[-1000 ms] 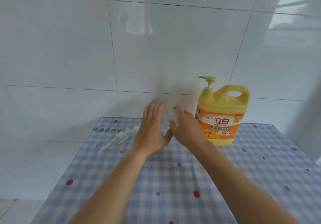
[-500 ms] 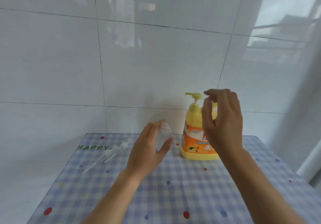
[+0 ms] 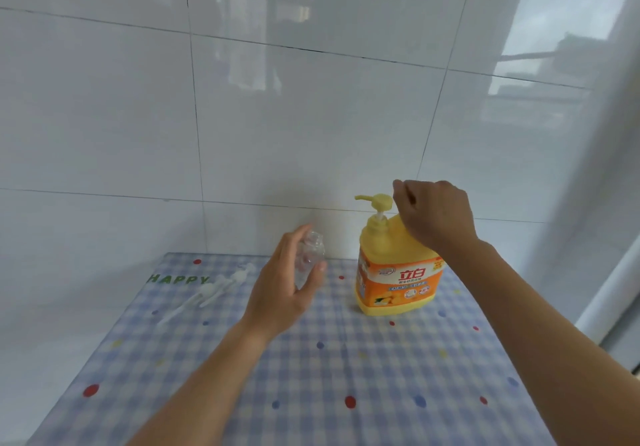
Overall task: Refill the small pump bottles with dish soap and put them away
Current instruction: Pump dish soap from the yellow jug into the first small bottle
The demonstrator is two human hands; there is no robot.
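Yellow soap jug (image 3: 398, 283) labelled "立白"; tablecloth (image 3: 346, 359) lettered "HAPPY"

The dish soap jug (image 3: 398, 283) stands on the worktop (image 3: 346, 369) near its rear edge, before the wall (image 3: 311, 116). Left of it, the left grip (image 3: 284, 289) holds the small bottle (image 3: 310, 258) upright. Farther left, 2 pump heads (image 3: 214, 289) lie side by side. The right grip (image 3: 436, 213) is over the jug's handle.

Uncapped clear bottle (image 3: 310, 255) upright; yellow soap jug (image 3: 398, 272) stands beside it.
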